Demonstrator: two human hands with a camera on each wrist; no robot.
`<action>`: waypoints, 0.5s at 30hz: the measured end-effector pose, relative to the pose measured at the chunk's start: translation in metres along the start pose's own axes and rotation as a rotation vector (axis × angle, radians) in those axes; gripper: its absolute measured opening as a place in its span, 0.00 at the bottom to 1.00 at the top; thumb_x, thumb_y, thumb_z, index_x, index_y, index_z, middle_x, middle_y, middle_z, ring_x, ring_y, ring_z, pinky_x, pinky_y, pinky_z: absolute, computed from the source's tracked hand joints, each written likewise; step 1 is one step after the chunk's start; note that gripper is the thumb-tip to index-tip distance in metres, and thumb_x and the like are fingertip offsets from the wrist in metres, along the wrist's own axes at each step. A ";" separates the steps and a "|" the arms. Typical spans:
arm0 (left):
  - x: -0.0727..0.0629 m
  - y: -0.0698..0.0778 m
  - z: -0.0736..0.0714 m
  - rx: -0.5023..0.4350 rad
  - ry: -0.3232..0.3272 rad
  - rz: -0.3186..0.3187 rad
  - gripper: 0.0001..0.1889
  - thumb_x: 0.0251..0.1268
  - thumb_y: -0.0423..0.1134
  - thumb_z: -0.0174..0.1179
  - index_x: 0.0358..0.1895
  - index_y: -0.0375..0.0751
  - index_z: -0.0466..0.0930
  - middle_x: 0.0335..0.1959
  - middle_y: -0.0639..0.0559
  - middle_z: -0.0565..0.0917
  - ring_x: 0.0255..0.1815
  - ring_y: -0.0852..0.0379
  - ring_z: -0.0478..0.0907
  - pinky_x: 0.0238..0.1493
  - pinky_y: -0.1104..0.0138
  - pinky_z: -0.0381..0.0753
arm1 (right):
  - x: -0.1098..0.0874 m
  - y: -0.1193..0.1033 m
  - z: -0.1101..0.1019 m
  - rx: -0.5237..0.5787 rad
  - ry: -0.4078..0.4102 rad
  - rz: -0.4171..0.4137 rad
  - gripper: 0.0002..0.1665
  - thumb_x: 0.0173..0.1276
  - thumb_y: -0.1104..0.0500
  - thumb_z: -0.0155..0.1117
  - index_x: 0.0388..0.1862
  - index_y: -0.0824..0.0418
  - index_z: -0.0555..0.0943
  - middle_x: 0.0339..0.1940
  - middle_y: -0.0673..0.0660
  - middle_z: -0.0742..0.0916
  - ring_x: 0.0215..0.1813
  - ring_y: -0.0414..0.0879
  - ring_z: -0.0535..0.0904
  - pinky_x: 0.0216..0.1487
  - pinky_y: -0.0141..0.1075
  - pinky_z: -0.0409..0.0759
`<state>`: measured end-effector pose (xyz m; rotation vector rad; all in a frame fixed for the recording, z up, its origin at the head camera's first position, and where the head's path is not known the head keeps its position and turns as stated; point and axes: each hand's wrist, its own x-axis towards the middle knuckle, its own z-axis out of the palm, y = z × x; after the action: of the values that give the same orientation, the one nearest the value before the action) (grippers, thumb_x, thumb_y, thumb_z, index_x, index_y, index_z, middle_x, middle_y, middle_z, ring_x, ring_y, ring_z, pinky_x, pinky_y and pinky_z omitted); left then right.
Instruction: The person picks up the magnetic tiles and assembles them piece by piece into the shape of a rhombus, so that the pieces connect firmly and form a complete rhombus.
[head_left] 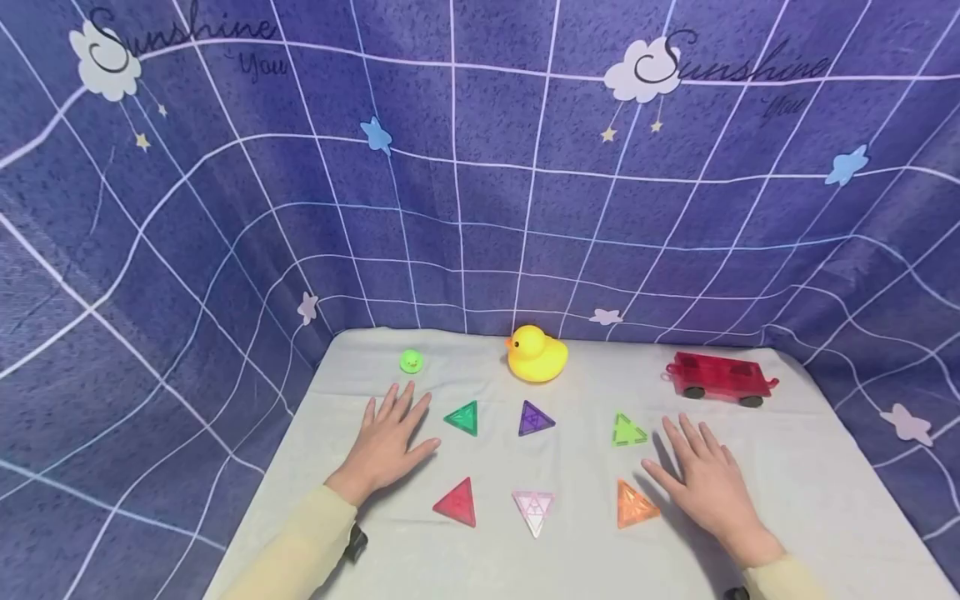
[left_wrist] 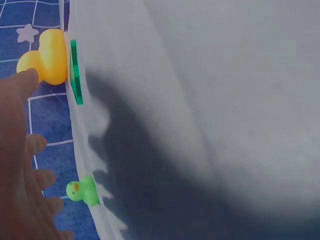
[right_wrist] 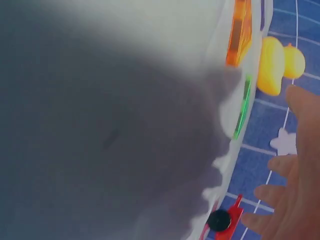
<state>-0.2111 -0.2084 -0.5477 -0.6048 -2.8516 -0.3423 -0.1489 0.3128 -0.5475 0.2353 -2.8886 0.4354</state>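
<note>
My left hand is over the left side of the table, fingers spread and straight, holding nothing. Closest to it are a green triangle tile, a red triangle tile and a small green toy duck. On the right side, my right hand also has its fingers extended, with nothing in it. Beside its thumb lie a lime triangle tile and an orange triangle tile. Between the hands are a purple triangle tile and a pale pink triangle tile. Both wrist views show a shadow below each hand.
A yellow toy duck sits at the back middle of the pale tablecloth. At the back right stands a red toy wagon with black wheels. A blue gridded curtain with stars and clouds encloses the table's back and sides.
</note>
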 end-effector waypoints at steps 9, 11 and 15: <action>0.009 0.008 0.013 -0.006 -0.035 0.026 0.36 0.78 0.58 0.55 0.80 0.42 0.65 0.79 0.35 0.63 0.80 0.31 0.56 0.72 0.31 0.53 | 0.012 -0.041 0.020 0.047 0.015 -0.080 0.50 0.71 0.31 0.64 0.79 0.62 0.69 0.78 0.69 0.70 0.76 0.74 0.62 0.68 0.70 0.61; 0.010 0.010 0.017 -0.016 -0.039 0.030 0.35 0.79 0.57 0.55 0.79 0.41 0.65 0.79 0.34 0.63 0.79 0.31 0.57 0.72 0.32 0.53 | 0.015 -0.053 0.026 0.048 0.014 -0.106 0.50 0.71 0.30 0.64 0.78 0.62 0.70 0.77 0.68 0.71 0.76 0.73 0.63 0.69 0.68 0.62; 0.013 0.012 0.024 -0.026 -0.027 0.047 0.34 0.79 0.56 0.55 0.79 0.39 0.66 0.78 0.34 0.65 0.78 0.32 0.59 0.73 0.34 0.56 | 0.021 -0.079 0.034 0.048 0.004 -0.156 0.49 0.70 0.29 0.63 0.77 0.61 0.72 0.77 0.67 0.72 0.77 0.70 0.64 0.72 0.66 0.61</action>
<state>-0.2216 -0.1869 -0.5649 -0.6847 -2.8571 -0.3667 -0.1609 0.2255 -0.5525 0.4633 -2.8311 0.4770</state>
